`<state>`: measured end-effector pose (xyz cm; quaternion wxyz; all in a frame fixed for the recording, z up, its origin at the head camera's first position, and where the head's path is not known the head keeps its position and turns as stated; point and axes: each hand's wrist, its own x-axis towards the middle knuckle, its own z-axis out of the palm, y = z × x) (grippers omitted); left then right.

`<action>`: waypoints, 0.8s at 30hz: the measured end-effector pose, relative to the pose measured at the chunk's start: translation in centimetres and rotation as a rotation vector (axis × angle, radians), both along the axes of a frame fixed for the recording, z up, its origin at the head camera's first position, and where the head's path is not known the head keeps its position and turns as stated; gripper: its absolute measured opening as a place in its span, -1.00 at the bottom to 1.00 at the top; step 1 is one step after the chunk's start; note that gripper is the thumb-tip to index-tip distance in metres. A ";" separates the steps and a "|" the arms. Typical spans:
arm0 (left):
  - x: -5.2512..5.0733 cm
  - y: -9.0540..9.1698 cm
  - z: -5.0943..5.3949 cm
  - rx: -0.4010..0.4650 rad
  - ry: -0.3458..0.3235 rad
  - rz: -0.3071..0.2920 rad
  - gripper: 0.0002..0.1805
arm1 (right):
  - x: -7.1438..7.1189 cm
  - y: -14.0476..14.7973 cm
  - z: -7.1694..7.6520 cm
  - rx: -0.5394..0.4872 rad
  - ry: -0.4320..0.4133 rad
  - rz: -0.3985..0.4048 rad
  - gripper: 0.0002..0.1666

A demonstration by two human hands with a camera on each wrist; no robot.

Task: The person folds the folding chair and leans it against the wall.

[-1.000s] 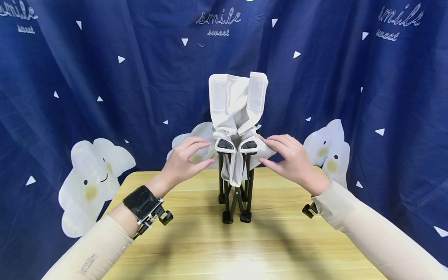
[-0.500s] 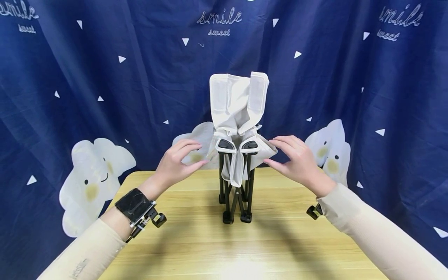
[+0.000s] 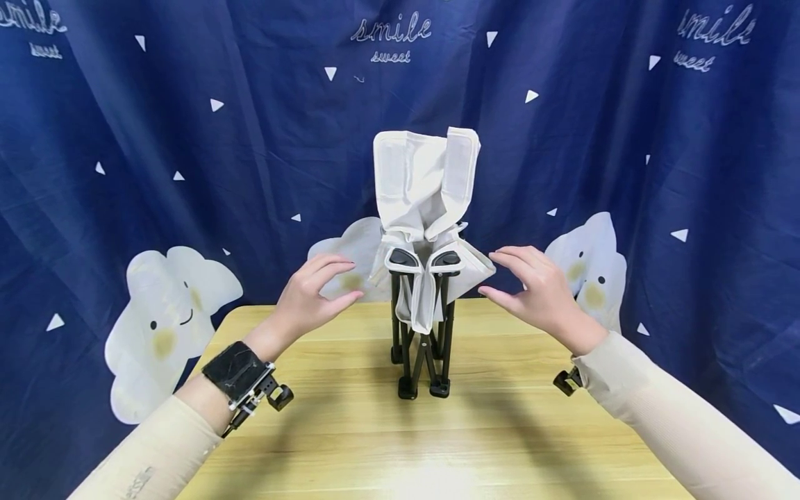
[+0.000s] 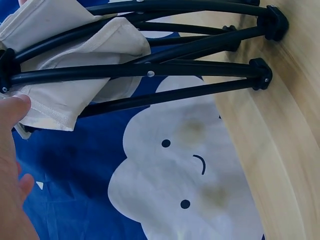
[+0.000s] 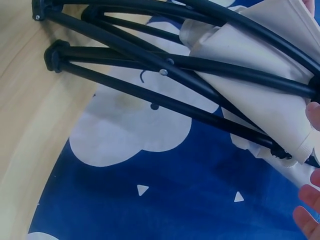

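In the middle of the head view a folded camping chair (image 3: pixel 425 180) with white fabric and black crossing legs (image 3: pixel 405 347) stands upright on the table. To its left, my left hand (image 3: pixel 312 292) is held apart from it, thumb and fingers spread. On the other side my right hand (image 3: pixel 531 288) is likewise spread, its fingertips close to the fabric's right edge but apart from it. Both wrist views show the black tube legs (image 4: pixel 200 70) and part of the white fabric (image 5: pixel 260 65), with each hand only partly in frame.
A wooden table (image 3: pixel 350 444) bears the chair near its back edge. Behind hangs a dark blue curtain (image 3: pixel 262 139) with white clouds (image 3: pixel 169 326), triangles and lettering. A black camera strap (image 3: pixel 237 371) is on the left wrist.
Both hands have drawn outward from the chair, the left hand leftward and the right hand rightward. The chair stays where it was.
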<state>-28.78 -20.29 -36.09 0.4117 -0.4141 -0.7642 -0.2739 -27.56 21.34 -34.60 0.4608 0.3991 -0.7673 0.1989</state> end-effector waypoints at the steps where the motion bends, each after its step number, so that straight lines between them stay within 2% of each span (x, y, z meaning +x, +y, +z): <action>1: 0.0 -0.1 -0.1 -0.003 0.001 0.001 -0.46 | 0.0 0.1 -0.1 -0.002 0.000 -0.001 -0.17; 5: -0.1 -0.3 -0.4 -0.008 0.016 0.009 -0.46 | 0.0 0.4 -0.3 -0.005 -0.008 -0.003 -0.19; 24: 0.1 -0.6 -2.6 -0.005 -0.066 0.027 -0.46 | 0.1 1.5 -2.0 -0.017 -0.049 -0.026 -0.20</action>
